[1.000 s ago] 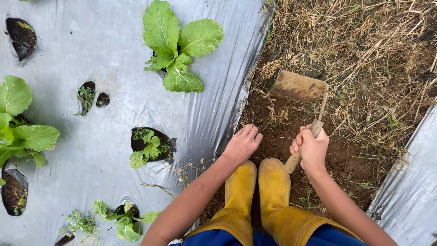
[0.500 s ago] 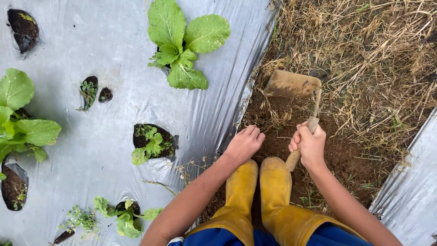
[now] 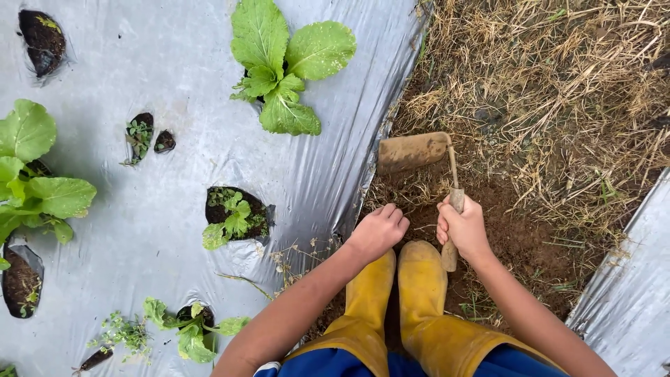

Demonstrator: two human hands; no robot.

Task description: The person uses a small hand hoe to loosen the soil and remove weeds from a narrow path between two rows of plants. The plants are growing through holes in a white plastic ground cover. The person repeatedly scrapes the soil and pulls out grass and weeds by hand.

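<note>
My right hand (image 3: pixel 463 228), just right of centre in the frame, is closed in a fist around the short wooden handle of a small mud-coated hand hoe (image 3: pixel 413 151); the handle's end pokes out below my fist, beside my right boot. The hoe's flat rectangular blade lies above my hand, near the centre of the frame, resting on the bare brown soil (image 3: pixel 523 244) at the edge of the silver plastic mulch sheet (image 3: pixel 174 84). My left hand (image 3: pixel 377 231) holds nothing; its fingers are curled and the knuckles press on the soil just left of my right hand, close to the sheet's edge. My two yellow rubber boots (image 3: pixel 398 286) stand side by side directly below both hands. Dry straw-coloured grass (image 3: pixel 558 77) covers the ground in the upper right. On the sheet, a broad-leaved green plant (image 3: pixel 283 66) grows at top centre, another large leafy plant (image 3: pixel 31 174) at the left edge, and a small green seedling (image 3: pixel 230 222) sits in a hole left of my left hand.
</note>
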